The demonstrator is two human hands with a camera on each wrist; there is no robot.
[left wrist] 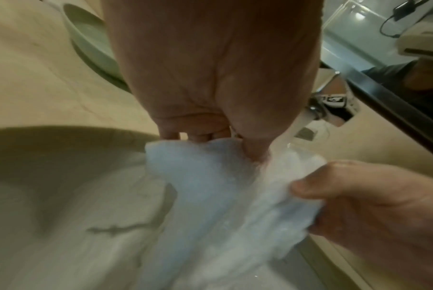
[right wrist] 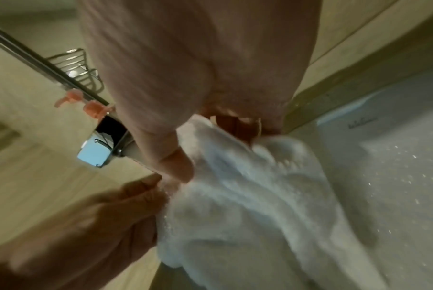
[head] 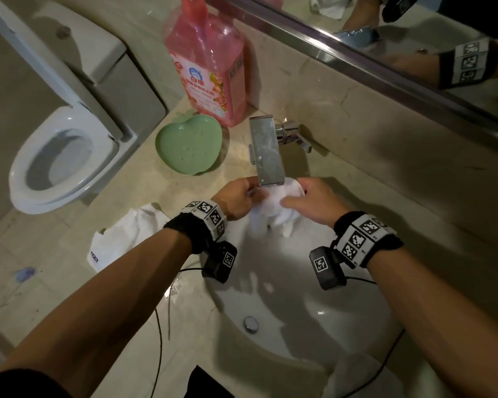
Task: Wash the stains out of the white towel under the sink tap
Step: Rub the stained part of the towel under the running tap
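The wet white towel (head: pixel 273 209) hangs bunched over the back of the white sink basin (head: pixel 285 305), right under the spout of the chrome tap (head: pixel 266 152). My left hand (head: pixel 237 198) grips its left edge and my right hand (head: pixel 314 201) grips its right side. In the left wrist view water runs from the tap onto the towel (left wrist: pixel 218 196) between my left hand (left wrist: pixel 210 135) and my right hand (left wrist: pixel 347 196). In the right wrist view the towel (right wrist: pixel 247 206) is held by my right hand (right wrist: pixel 210 141), with my left hand (right wrist: pixel 126 206) beside it. No stain shows.
A pink pump bottle of detergent (head: pixel 210 70) and a green apple-shaped dish (head: pixel 189 145) stand on the beige counter left of the tap. A crumpled white wrapper (head: pixel 127 234) lies on the counter's left edge. A toilet (head: pixel 64 156) is at left; a mirror (head: pixel 414 33) above.
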